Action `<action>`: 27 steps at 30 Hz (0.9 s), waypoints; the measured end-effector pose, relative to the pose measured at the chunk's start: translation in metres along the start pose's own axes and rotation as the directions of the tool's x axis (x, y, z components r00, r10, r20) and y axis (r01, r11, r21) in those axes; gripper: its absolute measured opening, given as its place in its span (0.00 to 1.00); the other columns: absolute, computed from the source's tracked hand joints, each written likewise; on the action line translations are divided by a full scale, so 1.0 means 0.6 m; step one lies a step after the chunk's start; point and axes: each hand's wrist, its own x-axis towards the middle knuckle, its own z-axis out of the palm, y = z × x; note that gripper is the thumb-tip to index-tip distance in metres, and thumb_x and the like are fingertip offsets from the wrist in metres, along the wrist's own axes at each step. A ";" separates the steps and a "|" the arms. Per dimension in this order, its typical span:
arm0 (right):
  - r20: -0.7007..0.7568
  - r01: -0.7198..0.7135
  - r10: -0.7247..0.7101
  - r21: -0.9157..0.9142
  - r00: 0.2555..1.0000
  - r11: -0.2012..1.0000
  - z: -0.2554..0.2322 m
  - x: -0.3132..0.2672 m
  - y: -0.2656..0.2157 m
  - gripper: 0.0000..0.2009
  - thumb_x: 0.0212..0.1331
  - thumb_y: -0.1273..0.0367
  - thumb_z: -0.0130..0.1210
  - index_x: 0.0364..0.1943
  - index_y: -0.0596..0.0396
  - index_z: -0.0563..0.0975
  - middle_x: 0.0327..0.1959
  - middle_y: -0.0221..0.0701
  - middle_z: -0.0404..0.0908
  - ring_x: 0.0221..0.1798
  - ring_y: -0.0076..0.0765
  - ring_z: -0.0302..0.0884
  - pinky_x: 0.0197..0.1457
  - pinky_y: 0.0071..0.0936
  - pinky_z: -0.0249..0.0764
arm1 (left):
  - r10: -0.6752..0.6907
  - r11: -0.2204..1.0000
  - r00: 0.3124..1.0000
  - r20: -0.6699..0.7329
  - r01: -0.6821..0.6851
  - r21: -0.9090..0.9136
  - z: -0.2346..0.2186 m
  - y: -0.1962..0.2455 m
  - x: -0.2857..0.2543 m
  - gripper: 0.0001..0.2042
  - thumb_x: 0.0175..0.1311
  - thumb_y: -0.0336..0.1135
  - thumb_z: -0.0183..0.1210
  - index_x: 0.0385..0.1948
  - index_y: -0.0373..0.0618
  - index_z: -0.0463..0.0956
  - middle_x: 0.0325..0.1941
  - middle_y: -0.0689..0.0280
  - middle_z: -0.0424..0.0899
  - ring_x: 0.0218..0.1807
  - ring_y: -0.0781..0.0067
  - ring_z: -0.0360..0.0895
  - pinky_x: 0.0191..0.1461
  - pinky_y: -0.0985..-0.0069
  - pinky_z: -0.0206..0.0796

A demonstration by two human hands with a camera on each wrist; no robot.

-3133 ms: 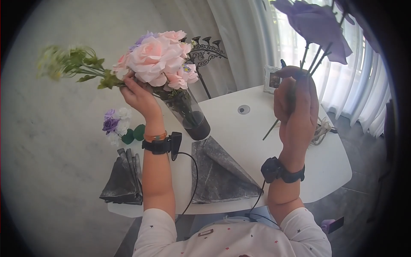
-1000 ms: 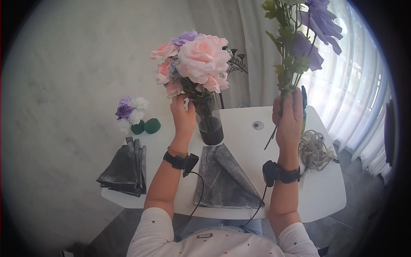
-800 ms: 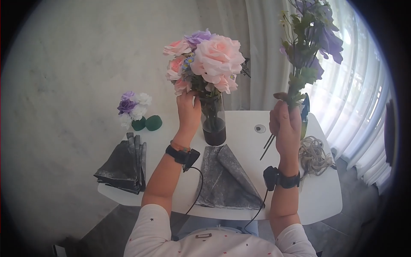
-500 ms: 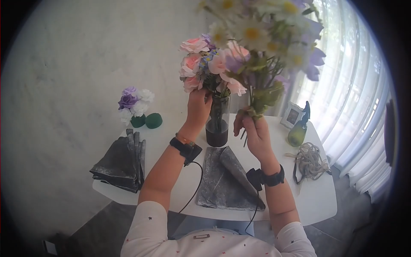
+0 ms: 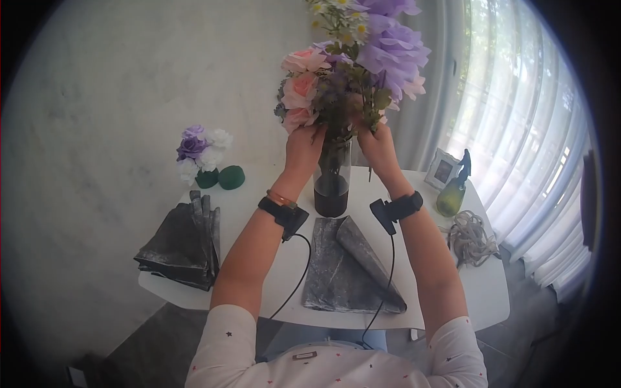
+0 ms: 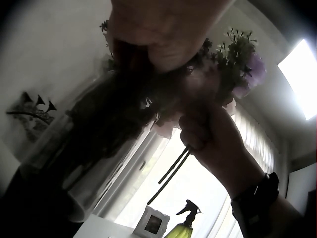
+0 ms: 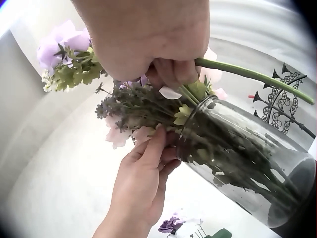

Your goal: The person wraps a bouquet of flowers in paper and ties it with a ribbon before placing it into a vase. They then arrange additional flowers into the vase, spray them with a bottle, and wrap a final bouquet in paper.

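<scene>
A clear glass vase with a dark base (image 5: 331, 202) stands on the table, full of stems under pink roses (image 5: 301, 89). At its mouth the left hand (image 5: 304, 154) pinches stems just below the blooms; thumb and bent fingers show beside the rim in the right wrist view (image 7: 141, 181). On the vase's other side the right hand (image 5: 380, 154) grips the stems of purple flowers (image 5: 392, 53) and white daisies (image 5: 360, 29), held upright above the roses. In the left wrist view, two bare stem ends (image 6: 171, 174) stick out below its curled fingers.
Folded dark grey sheets (image 5: 178, 249) lie at the left, and another (image 5: 346, 271) lies before the vase. Purple and white flowers (image 5: 194, 150) and green blocks (image 5: 231, 177) are at the back left. A photo frame (image 5: 442, 168), spray bottle (image 5: 450, 197) and ribbon bundle (image 5: 472, 239) are at the right.
The right hand has brought the purple flowers and daisies leftward to the vase. The left hand has gone from leafy sprigs at the bouquet's left to the stems at the vase's mouth.
</scene>
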 end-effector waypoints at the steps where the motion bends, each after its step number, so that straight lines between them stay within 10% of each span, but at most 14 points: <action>1: -0.028 0.025 -0.024 0.028 0.999 0.999 -0.004 0.002 0.011 0.13 0.66 0.65 0.48 0.42 0.62 0.77 0.22 0.26 0.72 0.26 0.19 0.63 0.31 0.22 0.62 | -0.005 1.000 1.000 0.016 0.006 -0.025 -0.001 0.001 0.001 0.10 0.60 0.35 0.57 0.29 0.34 0.79 0.25 0.51 0.80 0.26 0.53 0.75 0.33 0.65 0.64; 4: -0.052 -0.076 0.081 0.082 0.995 0.994 -0.012 0.003 0.011 0.14 0.67 0.64 0.46 0.47 0.56 0.77 0.18 0.19 0.68 0.18 0.12 0.57 0.20 0.18 0.53 | -0.026 0.996 0.999 0.034 0.029 -0.090 -0.001 0.006 0.002 0.08 0.58 0.33 0.58 0.29 0.36 0.80 0.26 0.50 0.80 0.32 0.49 0.77 0.37 0.62 0.67; 6: -0.065 -0.120 0.130 0.138 0.989 0.983 -0.012 0.001 0.001 0.13 0.66 0.66 0.47 0.40 0.66 0.75 0.25 0.31 0.78 0.29 0.25 0.71 0.37 0.28 0.69 | -0.032 0.993 0.998 0.055 0.038 -0.111 -0.001 0.007 -0.004 0.08 0.58 0.33 0.59 0.30 0.36 0.80 0.26 0.53 0.81 0.30 0.54 0.77 0.35 0.67 0.67; 12: -0.272 0.143 -0.126 0.043 0.954 0.989 0.009 -0.005 0.015 0.10 0.60 0.70 0.52 0.40 0.63 0.75 0.31 0.41 0.83 0.34 0.38 0.81 0.41 0.32 0.72 | 0.051 0.998 0.991 0.124 -0.047 -0.038 -0.007 0.014 -0.018 0.08 0.56 0.33 0.61 0.32 0.37 0.81 0.34 0.55 0.82 0.33 0.59 0.78 0.38 0.71 0.68; 16: -0.136 0.013 -0.020 -0.052 0.991 0.999 0.005 -0.014 0.014 0.09 0.53 0.73 0.55 0.39 0.61 0.77 0.34 0.45 0.81 0.37 0.50 0.80 0.43 0.36 0.72 | 0.243 0.969 0.966 0.091 -0.245 0.012 -0.009 0.020 -0.020 0.09 0.59 0.32 0.58 0.35 0.37 0.80 0.42 0.51 0.80 0.38 0.52 0.78 0.43 0.67 0.69; 21: -0.097 0.167 -0.202 -0.288 0.975 0.943 0.023 -0.009 0.013 0.10 0.45 0.77 0.57 0.35 0.62 0.78 0.35 0.49 0.79 0.41 0.59 0.75 0.44 0.39 0.71 | 0.137 0.991 0.980 0.148 -0.137 -0.009 -0.009 0.007 -0.013 0.10 0.61 0.31 0.55 0.41 0.37 0.79 0.44 0.48 0.79 0.43 0.48 0.77 0.46 0.65 0.68; 27: -0.155 0.111 -0.136 -0.159 0.979 0.981 0.029 -0.008 -0.015 0.12 0.45 0.78 0.55 0.37 0.61 0.78 0.35 0.49 0.79 0.42 0.58 0.75 0.44 0.40 0.71 | 0.106 0.994 0.973 0.203 -0.105 -0.017 -0.016 0.014 -0.005 0.11 0.62 0.31 0.54 0.43 0.37 0.79 0.43 0.50 0.79 0.41 0.51 0.78 0.45 0.67 0.69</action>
